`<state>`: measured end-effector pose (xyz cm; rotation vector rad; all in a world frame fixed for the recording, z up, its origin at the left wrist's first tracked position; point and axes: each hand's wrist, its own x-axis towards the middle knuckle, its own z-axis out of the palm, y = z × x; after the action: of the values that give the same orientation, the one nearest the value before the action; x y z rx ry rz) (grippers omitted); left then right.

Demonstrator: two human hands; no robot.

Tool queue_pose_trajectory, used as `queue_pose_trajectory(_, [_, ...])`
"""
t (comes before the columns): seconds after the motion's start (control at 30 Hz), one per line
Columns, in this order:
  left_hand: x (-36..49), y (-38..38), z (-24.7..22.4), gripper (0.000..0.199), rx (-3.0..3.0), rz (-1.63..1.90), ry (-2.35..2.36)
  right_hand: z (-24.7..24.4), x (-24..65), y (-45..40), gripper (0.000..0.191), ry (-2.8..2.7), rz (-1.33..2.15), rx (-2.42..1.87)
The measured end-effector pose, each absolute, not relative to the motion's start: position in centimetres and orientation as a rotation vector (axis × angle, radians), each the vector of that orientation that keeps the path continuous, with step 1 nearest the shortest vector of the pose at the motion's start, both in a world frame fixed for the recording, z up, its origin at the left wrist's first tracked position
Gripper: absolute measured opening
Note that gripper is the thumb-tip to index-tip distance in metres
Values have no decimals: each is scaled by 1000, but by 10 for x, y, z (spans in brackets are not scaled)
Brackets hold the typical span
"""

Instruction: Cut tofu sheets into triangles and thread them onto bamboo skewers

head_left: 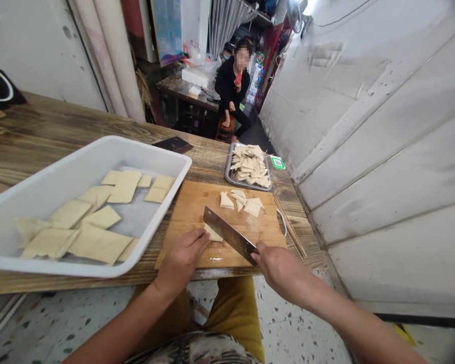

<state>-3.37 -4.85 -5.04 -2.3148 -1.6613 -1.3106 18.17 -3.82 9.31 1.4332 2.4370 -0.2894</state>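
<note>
My right hand (278, 265) is closed round the handle of a cleaver (231, 233), its blade slanting up and left over the cutting board (189, 199). The blade's left part is at a pale tofu sheet (214, 233). My left hand (184, 250) presses that sheet onto the board from the left, fingers together. Behind the blade lie several cut pieces (254, 206) of the same pale tofu sheet. To the left, a white plastic tub (53, 183) holds several larger uncut tofu sheets (98, 242).
A metal tray (231, 178) heaped with cut pieces stands beyond the board. Thin wooden skewers (291, 230) lie at its right, near the wall (364, 202). A dark flat object (174, 144) lies behind the tub. A seated person (227, 83) is farther back.
</note>
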Motion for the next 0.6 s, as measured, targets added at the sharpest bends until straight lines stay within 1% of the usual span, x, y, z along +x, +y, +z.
queue_pose_trajectory(0.17, [-34, -48, -50, 24, -2320, -1347, -1678, 94, 181, -38, 22, 2401, -297, 1445])
queue_pose_trajectory(0.33, [-33, -48, -48, 23, -2299, -1332, -1654, 95, 180, -38, 23, 2394, -305, 1436])
queue_pose_trajectory(0.6, [-34, -49, -53, 25, -2336, -1307, -1692, 96, 177, -38, 20, 2384, -297, 1416])
